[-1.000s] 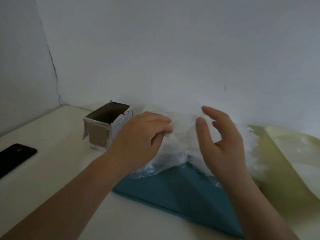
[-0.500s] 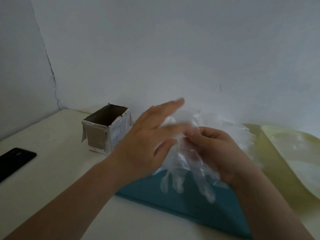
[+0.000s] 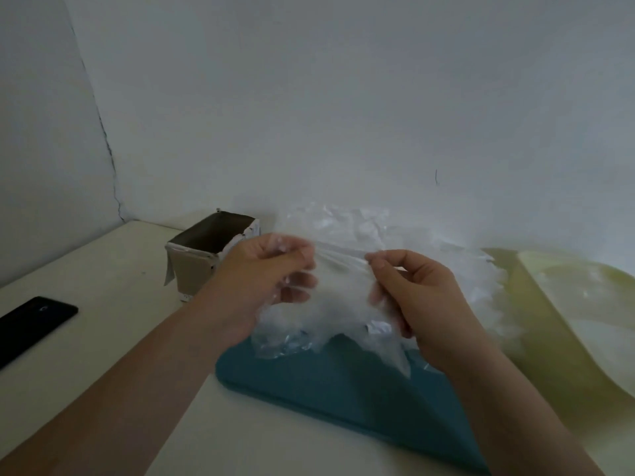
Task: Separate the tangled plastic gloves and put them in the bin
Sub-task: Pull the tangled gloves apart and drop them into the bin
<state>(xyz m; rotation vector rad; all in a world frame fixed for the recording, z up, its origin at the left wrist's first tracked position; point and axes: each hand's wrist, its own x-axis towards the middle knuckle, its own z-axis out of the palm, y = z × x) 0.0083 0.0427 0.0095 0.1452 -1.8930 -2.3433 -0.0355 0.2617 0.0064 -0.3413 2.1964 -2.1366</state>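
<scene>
The pale worktop (image 3: 103,338) carries everything, and the open-topped cardboard bin (image 3: 192,269) is stood on it near the back wall; all places below are given from that bin. Far to the right of the bin a yellow-green sheet (image 3: 549,355) is spread. Between the sheet and the bin, nearer the camera, a teal pad (image 3: 343,389) is laid. A heap of clear plastic gloves (image 3: 429,245) is piled on the back of the pad, just right of the bin. No glove can be made out inside the bin, though its floor is hidden by the angle.

Right of the bin and in front of the heap, a stretch of glove film (image 3: 340,280) is held taut above the pad. Its left edge is pinched by the left hand (image 3: 264,280), thumb against curled fingers, and its right edge by the right hand (image 3: 419,297) in the same manner.

A second ago the right hand was spread and empty. Half a second ago a glove was dangled, fingers down, between hands held close together. The hands are now drawn apart, so a separating pull is judged to be under way. Whether one glove or two clinging layers are held cannot be told. Nothing is yet carried toward the bin. A black phone (image 3: 34,321) is left lying well left of the bin.
</scene>
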